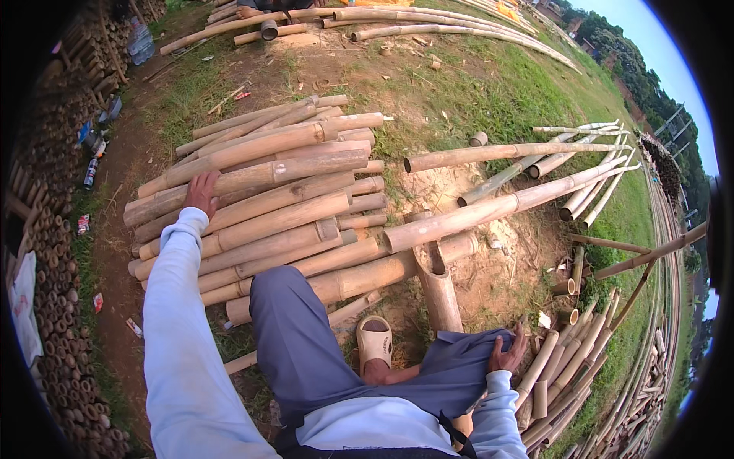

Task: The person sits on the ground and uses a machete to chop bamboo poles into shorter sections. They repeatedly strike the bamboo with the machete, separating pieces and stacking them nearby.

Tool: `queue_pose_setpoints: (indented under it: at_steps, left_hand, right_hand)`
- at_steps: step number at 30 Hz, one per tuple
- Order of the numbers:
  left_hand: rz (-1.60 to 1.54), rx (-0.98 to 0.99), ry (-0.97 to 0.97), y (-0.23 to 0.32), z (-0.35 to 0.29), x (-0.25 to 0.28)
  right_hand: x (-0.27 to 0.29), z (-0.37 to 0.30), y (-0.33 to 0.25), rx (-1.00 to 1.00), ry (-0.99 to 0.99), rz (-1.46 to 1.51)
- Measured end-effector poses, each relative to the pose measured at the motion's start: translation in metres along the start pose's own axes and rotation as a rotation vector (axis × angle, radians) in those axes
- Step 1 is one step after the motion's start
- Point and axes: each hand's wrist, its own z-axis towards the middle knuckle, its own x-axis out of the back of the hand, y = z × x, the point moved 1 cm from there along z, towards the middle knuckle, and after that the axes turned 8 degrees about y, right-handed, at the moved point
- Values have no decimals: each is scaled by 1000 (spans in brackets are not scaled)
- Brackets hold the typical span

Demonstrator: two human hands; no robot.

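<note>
The work lies on open ground [489,279], bare pale-brown earth around the person, giving way to grass [527,84] farther out. A pile of cut bamboo [283,210], the lengths lying roughly side by side, sits low in front of the person and to the left. The left hand [201,191] lies on top of one bamboo length [313,165] near its left end, palm down with the fingers loosely extended, not clenched round it. The right hand [508,350] is free of any bamboo and rests relaxed on the right knee, over the grey-blue trousers [287,336]. A tan sandal [375,344] stands on the soil between the pile and a thick notched bamboo piece [439,294]. Beyond that, long poles [505,205] stretch away to the right. Shorter pieces [566,359] are heaped at the lower right. Along the left edge rises a stack of bamboo showing its round ends [69,359], with a clear plastic jug [141,44] near its far end. Trees [612,47] and blue sky [673,38] close the view at upper right
</note>
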Motion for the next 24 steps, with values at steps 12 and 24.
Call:
queue_pose_setpoints:
  at_steps: [12,24]
  left_hand:
    - [225,366,-49,28,24,-28]
    - [-549,80,-690,255,-13,46]
  right_hand:
    - [-2,3,-13,11,-7,-44]
    - [-14,11,15,-50,-238,-318]
